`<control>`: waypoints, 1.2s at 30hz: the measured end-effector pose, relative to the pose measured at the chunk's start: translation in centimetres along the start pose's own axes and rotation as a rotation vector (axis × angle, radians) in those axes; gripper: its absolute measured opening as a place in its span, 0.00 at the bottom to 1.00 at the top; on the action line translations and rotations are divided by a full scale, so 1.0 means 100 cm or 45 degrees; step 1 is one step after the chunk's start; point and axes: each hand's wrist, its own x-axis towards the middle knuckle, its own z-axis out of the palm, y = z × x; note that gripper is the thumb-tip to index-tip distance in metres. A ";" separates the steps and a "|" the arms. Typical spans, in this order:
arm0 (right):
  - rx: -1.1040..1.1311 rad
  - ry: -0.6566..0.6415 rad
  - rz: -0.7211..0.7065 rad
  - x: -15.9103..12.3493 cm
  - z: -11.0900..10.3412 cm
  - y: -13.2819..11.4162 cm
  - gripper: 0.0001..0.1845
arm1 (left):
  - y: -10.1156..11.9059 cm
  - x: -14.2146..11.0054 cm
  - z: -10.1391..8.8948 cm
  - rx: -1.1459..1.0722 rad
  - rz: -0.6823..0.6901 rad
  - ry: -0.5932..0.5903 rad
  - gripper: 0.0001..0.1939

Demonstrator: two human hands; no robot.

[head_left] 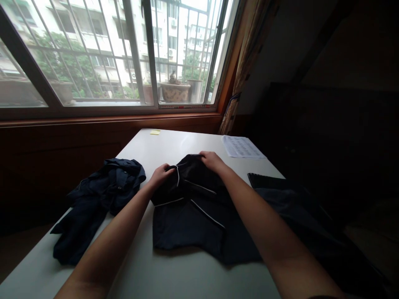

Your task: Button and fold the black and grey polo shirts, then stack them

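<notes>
A dark navy garment with thin white piping (190,228), which looks like a jacket or shirt, lies spread on the white table (140,265). My left hand (161,174) is closed on its upper left part, beside a curved white piping line. At the garment's far edge, my right hand (212,161) pinches the cloth and holds it slightly raised. Between the two hands the fabric is lifted and bunched, while the near part rests flat. My right forearm covers some of the garment's right side.
A crumpled dark blue garment (109,191) lies on the table's left side. More dark cloth (280,199) hangs over the right edge. Printed paper sheets (243,147) lie at the far right, a yellow sticky note (155,132) at the far left. Behind stands a barred window (149,58).
</notes>
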 end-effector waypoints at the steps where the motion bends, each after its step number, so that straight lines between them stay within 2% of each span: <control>1: -0.019 -0.006 0.013 0.003 0.004 0.003 0.08 | 0.000 0.002 0.001 0.018 -0.016 0.006 0.18; 5: -0.087 0.004 0.047 0.007 0.021 0.010 0.08 | 0.001 0.007 0.003 0.069 -0.062 0.008 0.18; 8: -0.128 0.097 0.045 0.000 0.032 0.005 0.10 | -0.001 0.011 0.001 0.086 -0.089 -0.015 0.18; 12: -0.139 0.163 -0.050 -0.024 0.043 -0.020 0.10 | -0.004 0.015 -0.001 0.082 -0.115 -0.072 0.20; 16: -0.025 -0.010 -0.191 -0.053 0.062 -0.053 0.17 | -0.007 0.018 -0.001 0.067 -0.120 -0.110 0.21; 19: -0.062 -0.016 -0.166 -0.067 0.077 -0.071 0.25 | -0.008 0.018 -0.001 0.055 -0.122 -0.104 0.21; 22: -0.092 0.033 -0.121 -0.070 0.085 -0.079 0.23 | -0.007 0.016 -0.003 0.030 -0.131 -0.101 0.21; 26: 0.173 -0.012 -0.006 -0.064 0.079 -0.072 0.10 | -0.008 0.014 -0.005 -0.043 -0.152 -0.123 0.23; 29: 0.390 -0.083 0.068 -0.059 0.073 -0.057 0.05 | -0.011 0.015 -0.008 -0.120 -0.187 -0.156 0.26; 32: 0.500 -0.140 0.090 -0.056 0.076 -0.040 0.05 | -0.015 0.016 -0.011 -0.189 -0.221 -0.185 0.27; 36: 0.580 -0.153 0.147 -0.055 0.087 -0.023 0.10 | -0.022 0.020 -0.013 -0.224 -0.255 -0.187 0.27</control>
